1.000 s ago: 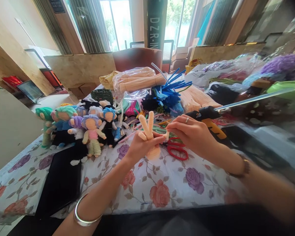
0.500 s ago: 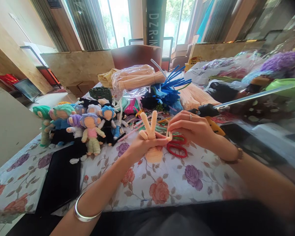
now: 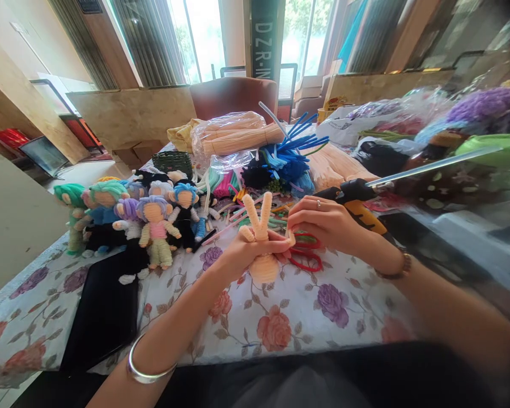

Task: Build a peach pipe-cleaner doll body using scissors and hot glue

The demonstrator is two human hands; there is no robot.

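- A peach pipe-cleaner figure (image 3: 261, 243) is gripped in the left hand (image 3: 247, 253), head down and two legs sticking up in a V, presumably so that the body is steadied while its side is worked on.
- The left hand is closed around the figure's middle, with the thumb laid across the front; the round head (image 3: 263, 268) hangs just below the hand, above the surface.
- The right hand (image 3: 323, 222) is brought in from the right, its fingertips pinched together on a short peach stub (image 3: 289, 238) at the figure's side, apparently an arm being shaped or attached; whether the stub is already joined cannot be told.
- Red-handled scissors (image 3: 304, 253) lie on the floral cloth of the surface (image 3: 280, 317) directly beneath the right hand, kept within easy reach.
- A black-and-yellow glue gun (image 3: 357, 201) rests just behind the right hand, its glue stick pointing away to the right.
- Beyond both hands, loose and bundled pipe cleaners (image 3: 289, 161) in blue, black, pink and cream are heaped, some in a clear plastic bag (image 3: 233, 136).
- To the left of the left hand, a group of finished dolls (image 3: 153, 218) with coloured hair is stood together, out of the working space.
- Near the left forearm, a flat black object (image 3: 104, 311) lies on the surface; a silver bangle (image 3: 147, 371) is worn on the left wrist.
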